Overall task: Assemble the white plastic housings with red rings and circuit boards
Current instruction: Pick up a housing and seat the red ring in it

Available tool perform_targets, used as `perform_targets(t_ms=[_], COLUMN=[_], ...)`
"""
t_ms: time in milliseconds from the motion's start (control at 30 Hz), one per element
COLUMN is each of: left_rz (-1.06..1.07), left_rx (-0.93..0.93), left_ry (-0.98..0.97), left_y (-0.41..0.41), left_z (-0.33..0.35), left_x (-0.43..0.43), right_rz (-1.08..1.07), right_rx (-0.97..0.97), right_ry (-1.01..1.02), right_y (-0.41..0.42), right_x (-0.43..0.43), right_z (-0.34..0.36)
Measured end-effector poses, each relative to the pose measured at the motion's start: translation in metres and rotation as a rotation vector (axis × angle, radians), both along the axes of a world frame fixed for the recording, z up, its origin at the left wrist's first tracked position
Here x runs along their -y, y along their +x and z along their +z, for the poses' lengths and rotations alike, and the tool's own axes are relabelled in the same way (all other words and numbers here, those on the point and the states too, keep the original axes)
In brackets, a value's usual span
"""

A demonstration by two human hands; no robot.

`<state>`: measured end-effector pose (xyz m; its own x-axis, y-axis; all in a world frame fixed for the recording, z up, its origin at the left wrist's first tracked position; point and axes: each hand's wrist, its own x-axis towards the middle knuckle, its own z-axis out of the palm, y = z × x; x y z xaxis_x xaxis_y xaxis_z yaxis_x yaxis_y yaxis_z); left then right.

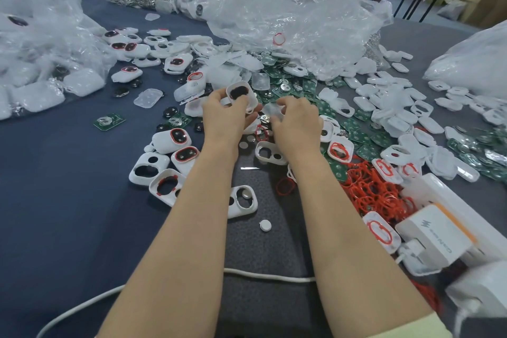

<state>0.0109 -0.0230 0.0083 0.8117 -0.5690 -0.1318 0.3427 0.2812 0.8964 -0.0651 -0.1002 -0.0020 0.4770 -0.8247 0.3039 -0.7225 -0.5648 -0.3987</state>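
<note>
My left hand (223,115) grips a white plastic housing (241,93) with a dark oval opening, tilted up above the table. Beside it, my right hand (297,125) pinches a small translucent clear plastic piece (271,111). Both hands hover over the middle of the pile. Green circuit boards (299,88) lie scattered just beyond my hands. A heap of red rings (373,186) lies to the right of my right forearm. Housings fitted with red rings (181,137) sit to the left of my left wrist.
Crumpled clear plastic bags (288,14) rise behind the pile and at the far left. White housing halves (397,107) cover the right side. White charger boxes (436,233) and a white cable (269,276) lie near the front right. A lone circuit board (109,121) rests on the blue cloth.
</note>
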Motion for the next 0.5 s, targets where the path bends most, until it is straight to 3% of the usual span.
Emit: perform_targets(t_ms=[100, 200, 333, 500], left_rz=[-0.007, -0.039, -0.109, -0.157], left_rx=[0.011, 0.036, 0.079, 0.212], left_ry=[0.017, 0.058, 0.071, 0.119], left_y=[0.000, 0.001, -0.005, -0.012], left_z=[-0.001, -0.004, -0.005, -0.012], left_x=[0.001, 0.002, 0.006, 0.013], right_rz=[0.031, 0.050, 0.093, 0.152], right_rx=[0.051, 0.328, 0.703, 0.736], right_ry=[0.022, 0.124, 0.467, 0.377], right_y=[-0.003, -0.011, -0.020, -0.017], right_x=[0.001, 0.000, 0.001, -0.005], right_z=[0.004, 0.010, 0.019, 0.011])
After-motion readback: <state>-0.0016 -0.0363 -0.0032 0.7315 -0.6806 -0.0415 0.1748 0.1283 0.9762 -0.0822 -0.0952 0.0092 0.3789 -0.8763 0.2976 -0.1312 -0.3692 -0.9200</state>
